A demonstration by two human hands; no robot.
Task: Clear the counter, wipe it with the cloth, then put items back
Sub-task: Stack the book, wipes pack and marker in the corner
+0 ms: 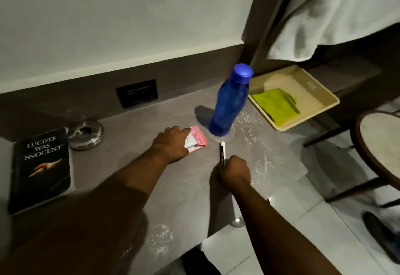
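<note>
Right hand [234, 171] fingers curl around the pen [222, 150]; left hand [173, 141] fingers grip the pink packet [198, 138].

A pale wall [129, 14] rises above a dark grey upstand [173, 75] holding a black socket plate [136, 93], with the grey worktop [134, 142] below in dim light. At right, a white towel [337, 10] hangs over a dark frame, and a round table [376, 144] stands on pale floor tiles [303, 220].

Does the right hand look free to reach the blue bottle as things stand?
Probably not yet: the right hand grips the pen. The bottle stands just beyond, with nothing between them.
</note>
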